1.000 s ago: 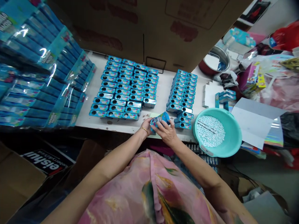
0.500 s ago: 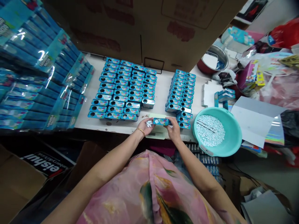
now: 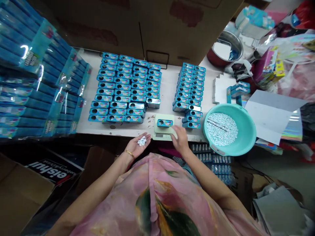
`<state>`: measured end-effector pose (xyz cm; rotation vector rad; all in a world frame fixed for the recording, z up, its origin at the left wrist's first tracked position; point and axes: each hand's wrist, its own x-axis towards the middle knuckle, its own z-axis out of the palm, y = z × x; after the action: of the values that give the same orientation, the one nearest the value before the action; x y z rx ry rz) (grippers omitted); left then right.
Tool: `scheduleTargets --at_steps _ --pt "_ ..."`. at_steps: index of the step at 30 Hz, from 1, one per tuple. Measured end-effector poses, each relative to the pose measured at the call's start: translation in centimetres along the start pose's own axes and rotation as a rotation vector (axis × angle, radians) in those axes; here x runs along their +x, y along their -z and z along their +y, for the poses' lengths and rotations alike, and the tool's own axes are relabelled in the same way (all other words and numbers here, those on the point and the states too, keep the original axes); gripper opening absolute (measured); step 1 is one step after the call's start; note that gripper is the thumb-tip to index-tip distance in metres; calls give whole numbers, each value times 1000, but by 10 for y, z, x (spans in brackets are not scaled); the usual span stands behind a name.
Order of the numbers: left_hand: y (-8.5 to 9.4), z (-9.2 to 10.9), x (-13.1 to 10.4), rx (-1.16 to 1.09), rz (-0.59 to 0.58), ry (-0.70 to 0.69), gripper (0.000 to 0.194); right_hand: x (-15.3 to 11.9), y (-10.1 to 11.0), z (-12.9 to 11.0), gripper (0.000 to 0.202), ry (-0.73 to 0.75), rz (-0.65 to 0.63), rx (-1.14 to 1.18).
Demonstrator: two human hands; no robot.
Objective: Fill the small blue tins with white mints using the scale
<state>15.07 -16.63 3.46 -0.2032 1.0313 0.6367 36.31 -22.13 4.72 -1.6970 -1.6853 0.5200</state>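
My left hand [image 3: 135, 149] is palm up and cupped in front of the table edge, bearing a small heap of white candies [image 3: 142, 141]. A blue printed tin [image 3: 165, 123] with a round dark hole at its left end lies on a pale green kitchen scale [image 3: 162, 136]. Just right of the tin is my right hand [image 3: 180, 137], over the scale's right edge, thumb and fingers apart and nothing seen in them. To its right stands a turquoise basin [image 3: 246, 131] with many white candies [image 3: 222, 134] and a dark strip lying on them.
Rows of blue tins [image 3: 120, 87] stand at left on the white table [image 3: 166, 90], with another block of tins [image 3: 189, 87] at right. Wrapped blue packs [image 3: 36, 78] are stacked far left. A large carton [image 3: 123, 26] walls the back. White sheets [image 3: 268, 121] lie beside the basin.
The blue tin has gone from between both hands onto the scale. My right hand has let go of it. My left hand has drawn back left and toward me with the candies.
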Motion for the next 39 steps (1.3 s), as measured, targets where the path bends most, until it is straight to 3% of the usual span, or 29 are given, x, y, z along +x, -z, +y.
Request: scheduleTargets --at_steps 2,4,7,11,17,25,29,32,34,39 --pt "3 -9 -5 14 -20 67 24 -11 -9 -22 26 153 -166 -69" --pt "4 -17 -9 26 -27 138 23 -15 -29 -40 22 282 -418 -149" --pt "7 -22 -13 39 5 208 22 -11 -56 -56 21 321 -663 -311" --pt "13 -20 -18 69 0 281 29 -8 -68 -63 19 382 -784 -351" --pt "20 -17 -18 76 11 288 26 -11 -71 -64 16 407 -851 -324" --pt "11 -17 -19 120 -7 283 27 -15 -69 -50 11 406 -804 -199" --pt "10 -17 -15 108 -1 254 24 -9 -45 -48 15 260 -539 -24" --pt "8 -14 -11 68 -31 236 24 11 -18 -45 17 99 -282 48" --pt "5 -13 -9 54 -51 215 24 30 -4 -40 18 14 -185 7" --pt "0 -9 -10 28 -61 160 22 68 -1 -28 20 -73 -220 -215"
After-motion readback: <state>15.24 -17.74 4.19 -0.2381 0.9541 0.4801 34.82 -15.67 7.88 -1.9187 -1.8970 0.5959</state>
